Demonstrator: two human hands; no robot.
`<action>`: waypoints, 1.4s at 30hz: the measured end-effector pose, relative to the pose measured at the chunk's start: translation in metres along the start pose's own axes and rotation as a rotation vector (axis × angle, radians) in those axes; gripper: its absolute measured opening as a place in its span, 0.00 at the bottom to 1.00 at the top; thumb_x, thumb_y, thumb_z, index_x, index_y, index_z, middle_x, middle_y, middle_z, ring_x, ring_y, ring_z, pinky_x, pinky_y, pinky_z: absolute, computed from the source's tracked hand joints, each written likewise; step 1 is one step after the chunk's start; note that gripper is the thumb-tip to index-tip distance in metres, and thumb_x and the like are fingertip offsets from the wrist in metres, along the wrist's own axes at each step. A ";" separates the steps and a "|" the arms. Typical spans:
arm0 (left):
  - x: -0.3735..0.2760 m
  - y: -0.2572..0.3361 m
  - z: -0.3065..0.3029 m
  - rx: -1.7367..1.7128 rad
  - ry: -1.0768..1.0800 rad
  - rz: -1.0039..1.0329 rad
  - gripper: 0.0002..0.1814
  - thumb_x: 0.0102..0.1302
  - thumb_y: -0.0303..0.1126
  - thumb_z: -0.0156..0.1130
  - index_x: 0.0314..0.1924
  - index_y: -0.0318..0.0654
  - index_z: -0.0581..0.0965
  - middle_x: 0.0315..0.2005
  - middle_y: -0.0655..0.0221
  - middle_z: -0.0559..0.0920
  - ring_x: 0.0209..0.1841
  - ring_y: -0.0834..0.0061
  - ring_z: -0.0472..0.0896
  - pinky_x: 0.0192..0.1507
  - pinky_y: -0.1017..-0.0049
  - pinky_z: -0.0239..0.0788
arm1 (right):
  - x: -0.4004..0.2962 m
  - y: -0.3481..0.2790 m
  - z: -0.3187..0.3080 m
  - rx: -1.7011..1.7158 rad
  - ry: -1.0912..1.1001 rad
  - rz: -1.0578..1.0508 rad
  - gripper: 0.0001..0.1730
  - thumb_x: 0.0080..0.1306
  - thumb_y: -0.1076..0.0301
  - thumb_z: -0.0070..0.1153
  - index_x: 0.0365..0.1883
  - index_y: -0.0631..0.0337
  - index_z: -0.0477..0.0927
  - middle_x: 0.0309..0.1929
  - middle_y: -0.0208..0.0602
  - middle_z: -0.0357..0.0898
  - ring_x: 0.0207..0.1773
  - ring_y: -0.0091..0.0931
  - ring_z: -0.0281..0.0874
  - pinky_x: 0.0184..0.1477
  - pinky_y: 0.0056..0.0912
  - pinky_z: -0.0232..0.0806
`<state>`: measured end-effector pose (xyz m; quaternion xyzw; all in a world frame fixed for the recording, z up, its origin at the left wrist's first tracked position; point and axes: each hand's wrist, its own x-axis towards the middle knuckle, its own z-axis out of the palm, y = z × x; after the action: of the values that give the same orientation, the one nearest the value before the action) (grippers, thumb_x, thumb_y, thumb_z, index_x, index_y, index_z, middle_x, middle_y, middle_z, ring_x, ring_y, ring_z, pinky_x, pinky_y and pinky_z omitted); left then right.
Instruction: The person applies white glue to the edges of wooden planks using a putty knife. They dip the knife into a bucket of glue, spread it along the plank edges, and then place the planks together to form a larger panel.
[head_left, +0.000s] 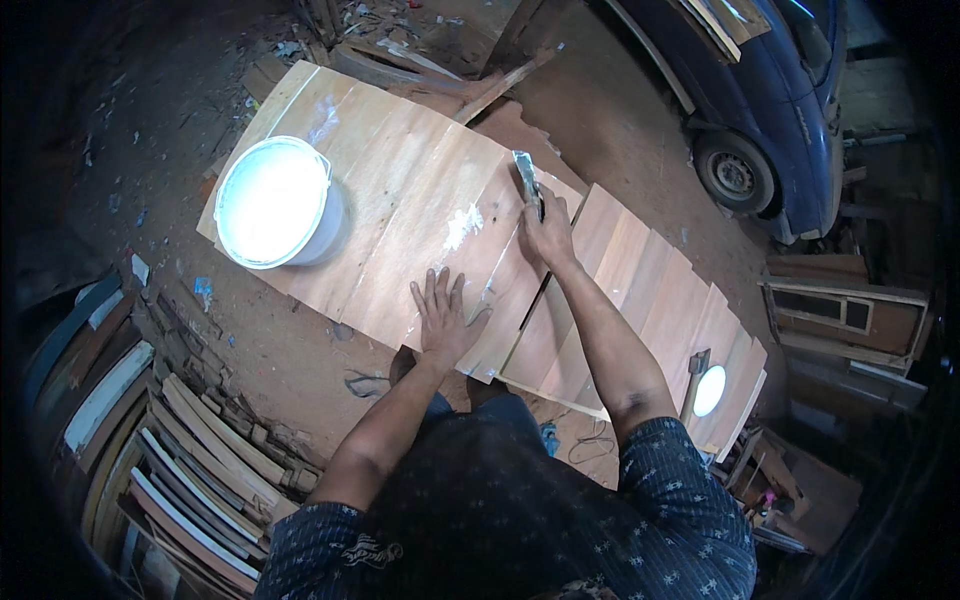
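Note:
My right hand (551, 232) grips a putty knife (526, 174) over the far edge of a wide panel of joined wooden boards (390, 202). With fingers spread, my left hand (444, 319) lies flat on the near part of the same panel. Between the hands and a bit leftward is a smear of white filler (463, 227). A white plastic bucket (330, 225) stands on the panel's left part; its round top is glaring white, so its contents cannot be told.
A second board panel (630, 277) adjoins at the right, bearing a hammer (694, 375) and a round white lid or disc (709, 391). Stacked wooden planks (217, 450) lie at lower left. A blue car (780, 112) stands at upper right, wooden frames (844, 311) at far right.

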<state>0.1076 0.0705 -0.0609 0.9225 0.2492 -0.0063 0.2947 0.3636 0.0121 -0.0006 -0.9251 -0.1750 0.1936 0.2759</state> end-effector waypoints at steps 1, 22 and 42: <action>0.000 0.002 -0.001 0.016 -0.007 -0.008 0.48 0.69 0.62 0.64 0.77 0.33 0.67 0.78 0.45 0.59 0.85 0.42 0.41 0.82 0.36 0.15 | 0.009 -0.002 0.001 0.003 -0.006 0.019 0.28 0.78 0.62 0.46 0.74 0.59 0.71 0.64 0.71 0.72 0.62 0.59 0.76 0.67 0.55 0.68; 0.006 0.008 -0.002 0.019 0.004 0.000 0.46 0.65 0.57 0.70 0.74 0.34 0.68 0.74 0.40 0.61 0.82 0.35 0.48 0.80 0.31 0.24 | 0.042 -0.028 -0.007 -0.313 -0.372 0.112 0.21 0.66 0.71 0.58 0.56 0.68 0.83 0.57 0.60 0.85 0.61 0.49 0.84 0.64 0.51 0.75; 0.007 0.006 0.006 0.044 0.017 0.019 0.46 0.66 0.58 0.69 0.75 0.37 0.68 0.76 0.44 0.60 0.83 0.40 0.46 0.81 0.31 0.23 | 0.098 0.104 -0.006 0.155 -0.131 -0.203 0.10 0.74 0.71 0.57 0.50 0.65 0.82 0.37 0.48 0.88 0.33 0.38 0.86 0.39 0.46 0.80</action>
<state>0.1174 0.0660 -0.0640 0.9311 0.2426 -0.0013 0.2724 0.4734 -0.0300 -0.0818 -0.8639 -0.2699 0.2373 0.3528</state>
